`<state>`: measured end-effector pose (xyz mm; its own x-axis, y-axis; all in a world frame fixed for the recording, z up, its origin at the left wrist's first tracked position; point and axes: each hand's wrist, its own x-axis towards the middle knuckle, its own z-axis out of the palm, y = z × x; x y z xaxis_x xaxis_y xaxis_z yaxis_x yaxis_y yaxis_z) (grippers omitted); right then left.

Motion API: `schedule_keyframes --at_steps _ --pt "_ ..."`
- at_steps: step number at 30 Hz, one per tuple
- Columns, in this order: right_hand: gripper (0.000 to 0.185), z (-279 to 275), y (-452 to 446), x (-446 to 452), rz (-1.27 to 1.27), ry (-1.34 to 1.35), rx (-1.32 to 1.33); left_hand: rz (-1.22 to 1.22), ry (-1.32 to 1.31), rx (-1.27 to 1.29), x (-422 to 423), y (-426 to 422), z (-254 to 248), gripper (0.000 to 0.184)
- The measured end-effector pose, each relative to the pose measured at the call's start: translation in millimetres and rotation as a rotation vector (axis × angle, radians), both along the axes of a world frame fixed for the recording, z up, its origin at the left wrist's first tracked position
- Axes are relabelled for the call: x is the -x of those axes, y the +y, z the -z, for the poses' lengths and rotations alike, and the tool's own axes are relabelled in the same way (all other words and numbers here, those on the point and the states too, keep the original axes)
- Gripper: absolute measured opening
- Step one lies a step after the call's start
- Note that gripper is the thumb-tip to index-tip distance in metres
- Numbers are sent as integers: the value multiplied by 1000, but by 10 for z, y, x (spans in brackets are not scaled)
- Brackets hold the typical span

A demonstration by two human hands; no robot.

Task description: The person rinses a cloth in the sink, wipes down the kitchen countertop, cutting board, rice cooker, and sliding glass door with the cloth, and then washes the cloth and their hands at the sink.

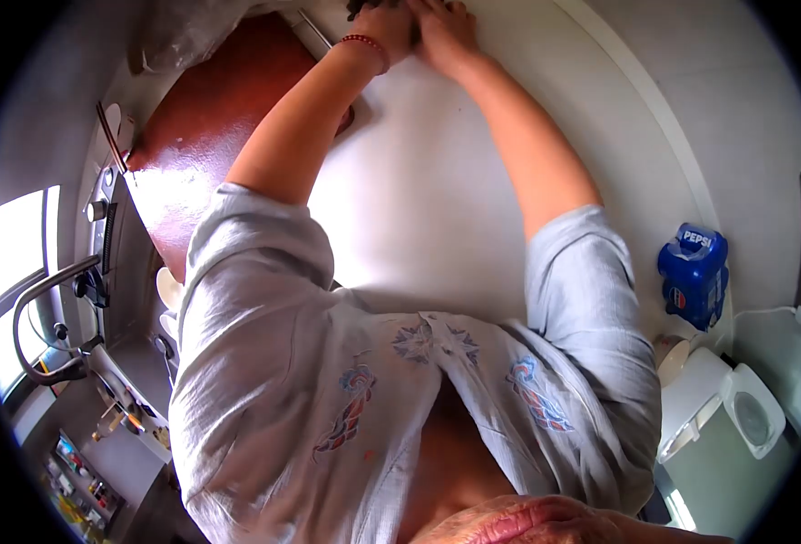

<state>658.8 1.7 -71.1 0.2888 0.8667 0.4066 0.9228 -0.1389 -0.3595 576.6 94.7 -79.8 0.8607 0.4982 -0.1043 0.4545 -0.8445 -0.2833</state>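
Observation:
My left hand, with a red bead bracelet at the wrist, is at the top edge of the view above the white countertop. Its fingers look bent around a dark thing that is mostly cut off by the frame. My right hand lies against it on the right, its fingers curled toward the left hand. A small dark patch shows between the two hands, and I cannot make out what it is. Both sets of fingertips are partly outside the view.
A glossy red-brown board lies left of my left forearm, with a clear plastic bag behind it. Chopsticks stick out beside it. A faucet is at far left. A blue Pepsi pack and an open-lidded white container are right.

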Motion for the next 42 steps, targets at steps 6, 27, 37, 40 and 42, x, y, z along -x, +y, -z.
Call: schedule_keyframes --at_steps 6,27,37,40,42 --pt "25 -215 -479 7 -272 -133 195 -67 -203 129 456 -929 -318 37" --pt "39 199 -2229 -676 453 150 -44 483 -194 467 -828 -1818 -156 40" --pt "32 13 -2219 1028 216 -67 114 555 -325 722 926 -1724 -255 37" --pt "38 -4 -2041 1391 83 61 83 472 -351 800 1349 -1615 -283 32" --pt "35 -31 -1998 1508 74 71 78 448 -377 742 1539 -1606 -288 32"
